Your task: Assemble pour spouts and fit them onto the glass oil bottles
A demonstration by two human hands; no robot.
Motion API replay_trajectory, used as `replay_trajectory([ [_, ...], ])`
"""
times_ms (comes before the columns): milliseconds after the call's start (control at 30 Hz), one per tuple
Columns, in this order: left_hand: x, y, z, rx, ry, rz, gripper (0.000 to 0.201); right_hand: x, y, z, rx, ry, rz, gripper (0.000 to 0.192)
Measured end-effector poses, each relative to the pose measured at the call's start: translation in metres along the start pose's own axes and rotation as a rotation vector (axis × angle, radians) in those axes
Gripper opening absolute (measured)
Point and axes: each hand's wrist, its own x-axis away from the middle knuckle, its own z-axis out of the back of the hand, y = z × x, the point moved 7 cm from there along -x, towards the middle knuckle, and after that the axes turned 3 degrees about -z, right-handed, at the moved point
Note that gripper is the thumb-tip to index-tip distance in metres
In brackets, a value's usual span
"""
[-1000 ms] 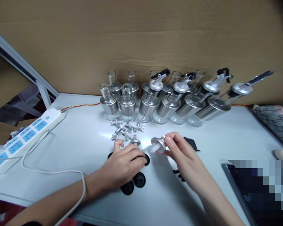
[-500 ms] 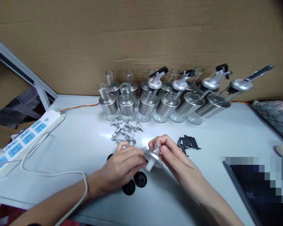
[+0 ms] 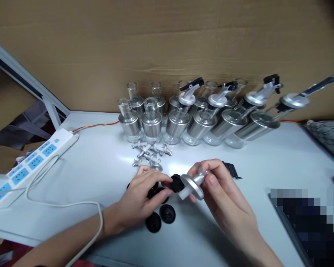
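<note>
Right hand (image 3: 221,194) pinching a silver pourer cap (image 3: 193,184) between thumb and fingers, held just above the white table (image 3: 100,163) near the front middle. Round, flat, brushed-metal disc, tilted with its face to the left; a short whitish plug stem jutting from the underside down toward the table, and a small spout part poking up past the fingertips (mostly hidden by them). Left hand (image 3: 140,202) pinching a black rubber gasket (image 3: 176,182) at the fingertips, small, ribbed and ring-shaped, held right against the cap's stem side; whether touching or just short of it cannot be told. Both hands closed on their parts, not spread.

Below the left hand, two loose black gaskets (image 3: 160,218) lying flat on the table, side by side. Behind the hands, a small heap of silver spout pieces (image 3: 150,154). Further back, a row of glass bottles with metal shoulders (image 3: 183,122) against a cardboard wall (image 3: 167,44), some already topped with capped pourers. Thin black strips (image 3: 232,171) just behind the right hand. White power strip (image 3: 30,161) off to the left, its cord looping across the left forearm.
</note>
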Motion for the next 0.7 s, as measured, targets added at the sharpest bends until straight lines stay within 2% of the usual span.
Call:
replay_trajectory([
  [333, -0.001, -0.003, 0.0, -0.005, -0.009, 0.0, 0.005, 0.001, -0.006, -0.001, 0.175, 0.006, 0.053, 0.011],
  [500, 0.0, 0.002, 0.0, -0.019, -0.028, -0.047, 0.007, 0.004, -0.009, -0.003, 0.239, 0.008, 0.093, 0.011],
  [600, 0.0, 0.001, 0.0, -0.021, -0.026, -0.044, 0.011, 0.003, -0.009, 0.0, 0.235, 0.061, 0.101, 0.016],
  [700, 0.0, -0.001, 0.001, -0.005, 0.013, -0.028, 0.012, -0.001, -0.01, 0.014, 0.244, 0.217, 0.102, 0.017],
])
